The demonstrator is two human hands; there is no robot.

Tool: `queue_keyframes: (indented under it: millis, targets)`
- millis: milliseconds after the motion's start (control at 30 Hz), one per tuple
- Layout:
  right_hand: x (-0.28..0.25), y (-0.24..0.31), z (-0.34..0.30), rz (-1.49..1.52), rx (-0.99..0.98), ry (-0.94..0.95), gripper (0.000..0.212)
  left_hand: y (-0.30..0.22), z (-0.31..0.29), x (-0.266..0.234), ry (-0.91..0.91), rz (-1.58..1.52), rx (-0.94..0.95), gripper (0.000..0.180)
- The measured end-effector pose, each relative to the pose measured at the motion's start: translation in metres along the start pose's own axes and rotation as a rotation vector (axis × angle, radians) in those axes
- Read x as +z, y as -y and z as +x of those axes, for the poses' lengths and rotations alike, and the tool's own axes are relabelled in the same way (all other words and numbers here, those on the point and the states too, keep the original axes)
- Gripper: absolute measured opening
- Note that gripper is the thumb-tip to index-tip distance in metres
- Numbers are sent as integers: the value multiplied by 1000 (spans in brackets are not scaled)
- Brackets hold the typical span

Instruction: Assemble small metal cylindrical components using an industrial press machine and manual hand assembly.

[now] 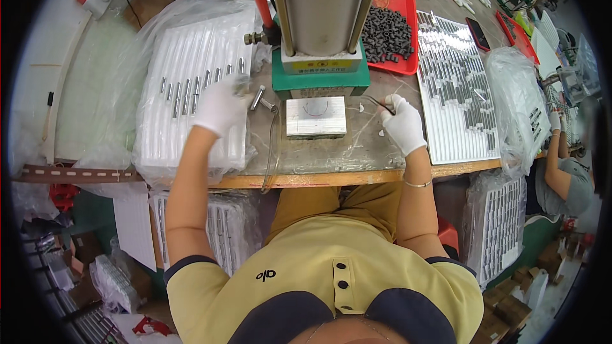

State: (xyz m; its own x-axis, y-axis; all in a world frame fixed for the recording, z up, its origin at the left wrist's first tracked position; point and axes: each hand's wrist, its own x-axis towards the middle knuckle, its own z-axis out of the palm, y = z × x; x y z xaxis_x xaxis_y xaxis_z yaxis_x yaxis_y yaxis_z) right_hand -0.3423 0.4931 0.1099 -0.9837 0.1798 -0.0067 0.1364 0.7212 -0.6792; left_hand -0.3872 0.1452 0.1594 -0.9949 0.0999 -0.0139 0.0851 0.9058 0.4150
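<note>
My left hand point(220, 107), in a white glove, is over the right part of a white ribbed tray point(159, 134). Its fingers are smeared by motion, so what they hold, if anything, cannot be made out. Several shiny metal tubes point(185, 97) lie in that tray's grooves. Just right of the hand, a loose metal tube point(257, 97) rests on the table. My right hand point(405, 126), also gloved, is closed on thin dark tweezers point(380, 104) pointing toward the press. Between my hands stands a metal block point(315, 126), under the green plate point(322, 79) of the press.
A red tray point(408, 0) of small black parts point(386, 35) sits behind the press at right. Another white tray point(446, 146), with many metal tubes, lies right of my right hand. A phone point(477, 34) is beside it. Another person point(561, 178) works at far right.
</note>
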Motion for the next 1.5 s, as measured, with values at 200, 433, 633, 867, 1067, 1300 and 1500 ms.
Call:
queue_keyframes:
  millis: [200, 433, 633, 867, 1067, 1300, 1500]
  targets:
    - [-7, -13, -35, 27, 6, 20, 20, -34, 12, 38, 195, 327, -170, 28]
    - [-22, -10, -55, 34, -11, 23, 20, -25, -21, 56, 37, 357, -176, 18]
    - [-17, 6, -58, 57, -85, 56, 19, -19, -43, 32, 19, 319, -338, 22]
    - [0, 29, -59, 133, -141, 149, 17, -15, -54, 31, 11, 246, -339, 31]
    - [34, 97, -31, -92, -421, 238, 22, 2, -87, 28, -120, -76, -369, 28]
    - [150, 150, 45, -179, -638, 457, 34, -24, -122, 52, -45, -37, -121, 28]
    - [180, 177, 61, -622, -725, 502, 27, -9, -112, 58, -127, 9, -408, 35]
